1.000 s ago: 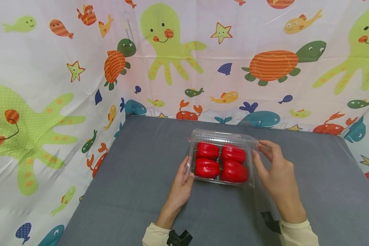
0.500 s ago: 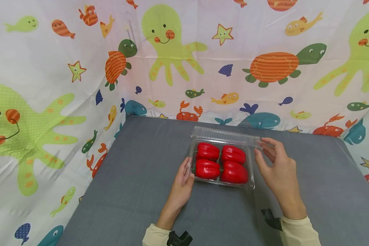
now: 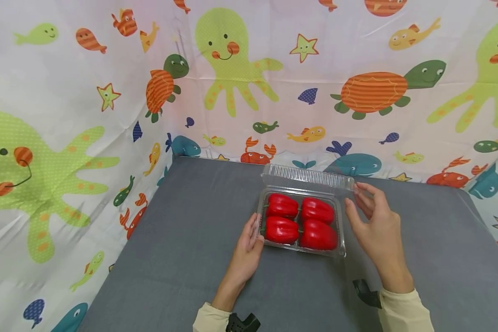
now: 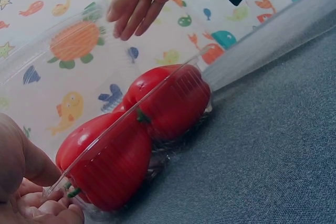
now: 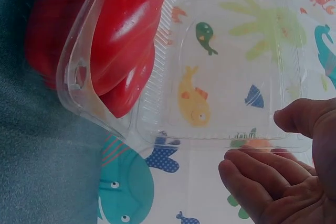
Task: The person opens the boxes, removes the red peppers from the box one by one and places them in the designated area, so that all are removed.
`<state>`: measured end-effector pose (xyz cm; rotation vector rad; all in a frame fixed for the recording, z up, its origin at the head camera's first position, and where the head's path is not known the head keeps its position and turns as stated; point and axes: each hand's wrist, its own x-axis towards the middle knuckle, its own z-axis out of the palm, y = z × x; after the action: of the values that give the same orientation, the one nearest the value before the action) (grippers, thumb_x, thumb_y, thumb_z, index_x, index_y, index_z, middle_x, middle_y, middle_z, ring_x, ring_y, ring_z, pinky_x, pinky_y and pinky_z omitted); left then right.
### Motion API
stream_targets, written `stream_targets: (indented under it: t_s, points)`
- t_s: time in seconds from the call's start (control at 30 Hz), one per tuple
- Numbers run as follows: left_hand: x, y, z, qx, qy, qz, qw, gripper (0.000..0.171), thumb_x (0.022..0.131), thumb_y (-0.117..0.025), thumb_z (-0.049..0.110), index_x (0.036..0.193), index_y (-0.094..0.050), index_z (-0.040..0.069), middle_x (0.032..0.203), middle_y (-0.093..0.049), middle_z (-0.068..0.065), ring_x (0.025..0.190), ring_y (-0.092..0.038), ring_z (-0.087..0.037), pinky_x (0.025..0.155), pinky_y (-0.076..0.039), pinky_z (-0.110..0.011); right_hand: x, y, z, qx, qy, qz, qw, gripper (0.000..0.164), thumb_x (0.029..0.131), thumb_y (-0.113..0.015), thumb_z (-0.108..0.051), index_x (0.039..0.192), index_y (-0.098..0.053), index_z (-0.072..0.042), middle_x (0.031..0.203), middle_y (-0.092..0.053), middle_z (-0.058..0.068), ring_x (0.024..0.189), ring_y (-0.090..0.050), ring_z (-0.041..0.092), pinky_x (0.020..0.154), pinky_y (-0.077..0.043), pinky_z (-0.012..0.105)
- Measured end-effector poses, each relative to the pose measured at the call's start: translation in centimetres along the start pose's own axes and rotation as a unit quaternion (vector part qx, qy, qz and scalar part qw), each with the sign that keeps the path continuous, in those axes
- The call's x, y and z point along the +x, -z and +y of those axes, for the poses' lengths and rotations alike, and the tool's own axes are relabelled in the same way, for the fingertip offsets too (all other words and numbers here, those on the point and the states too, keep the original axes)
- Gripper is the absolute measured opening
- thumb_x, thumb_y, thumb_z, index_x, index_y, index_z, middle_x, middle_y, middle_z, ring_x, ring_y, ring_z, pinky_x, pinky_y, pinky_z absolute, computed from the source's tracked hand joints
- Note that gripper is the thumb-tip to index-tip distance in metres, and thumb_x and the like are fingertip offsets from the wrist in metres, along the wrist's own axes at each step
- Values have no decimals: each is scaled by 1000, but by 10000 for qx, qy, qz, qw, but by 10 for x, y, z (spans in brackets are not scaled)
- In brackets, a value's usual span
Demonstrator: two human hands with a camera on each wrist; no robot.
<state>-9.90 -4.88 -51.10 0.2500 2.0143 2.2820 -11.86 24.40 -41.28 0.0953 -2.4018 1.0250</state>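
Observation:
A clear plastic clamshell container (image 3: 300,250) sits on the grey tabletop, holding several red bell peppers (image 3: 282,229) in two rows. Its hinged lid (image 3: 309,176) stands raised along the far side. At the container's left side, my left hand (image 3: 245,256) grips the near corner between thumb and curled fingers; the left wrist view shows this grip on the rim (image 4: 131,111). My right hand (image 3: 377,226) is at the lid's right edge, its fingers extended against the edge and its thumb apart from them. In the right wrist view, fingertips (image 5: 233,161) lie beside the transparent lid (image 5: 220,72).
Grey cloth (image 3: 182,240) covers the table. A white curtain with printed sea animals (image 3: 269,55) rises behind the table and along its left side. Dark wrist mounts (image 3: 242,323) are on both sleeves.
The lid has swung up and back, away from the peppers. My right hand has moved slightly up with it, its thumb coming away from the lid. My left hand keeps its grip.

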Motion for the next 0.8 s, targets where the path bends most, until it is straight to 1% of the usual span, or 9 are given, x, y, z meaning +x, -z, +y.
stream_targets:
  t_s: [0.07,0.17,0.27,0.37,0.53,0.7,0.8]
  points:
    - [0,0,0,26,24,9,10000,65,109,-43,-5,168,-17,1,175,-22,-11,162,-17,-24,126,-24,-38,2,0,1,-58,-71,-50,9999,58,98,-77,-14,149,-52,-7,143,-65,16,121,-69,38,94,-47,17]
    - [0,0,1,70,94,32,9999,66,109,-45,-4,168,-17,3,175,-24,-8,162,-18,-21,125,-26,-36,4,-1,1,-110,-203,-153,9996,56,99,-76,-16,149,-52,-5,145,-64,17,123,-68,38,94,-51,30]
    - [0,0,1,89,83,26,9999,66,109,-44,-5,168,-17,3,175,-24,-9,162,-18,-22,125,-25,-37,5,-2,3,-109,-305,-266,9991,55,101,-74,-19,148,-51,-4,145,-62,19,125,-66,39,93,-51,38]
    - [0,0,1,117,71,0,9999,66,109,-44,-5,168,-17,3,175,-23,-9,162,-18,-23,126,-25,-39,6,-3,5,-52,-341,-334,9988,55,101,-73,-21,148,-51,-2,146,-62,20,126,-66,41,94,-51,40]
    - [1,0,1,127,54,21,9999,65,109,-45,-3,168,-18,3,175,-24,-9,162,-18,-23,126,-25,-40,9,-5,9,28,-356,-621,9974,62,103,-71,-26,155,-46,-3,152,-57,20,132,-62,42,97,-50,45]
    - [1,-1,0,3,3,-11,10000,65,109,-43,-5,168,-17,1,175,-22,-13,162,-16,-25,126,-23,-41,10,-7,13,-19,-437,-973,9943,74,104,-69,-30,165,-34,-6,159,-49,19,138,-56,42,100,-49,52]
    - [0,-1,0,15,10,19,10000,65,108,-44,-6,168,-17,1,175,-23,-13,162,-17,-26,126,-24,-41,9,-9,14,-34,-552,-1166,9916,80,105,-67,-33,168,-26,-6,163,-43,20,140,-53,45,101,-49,56]
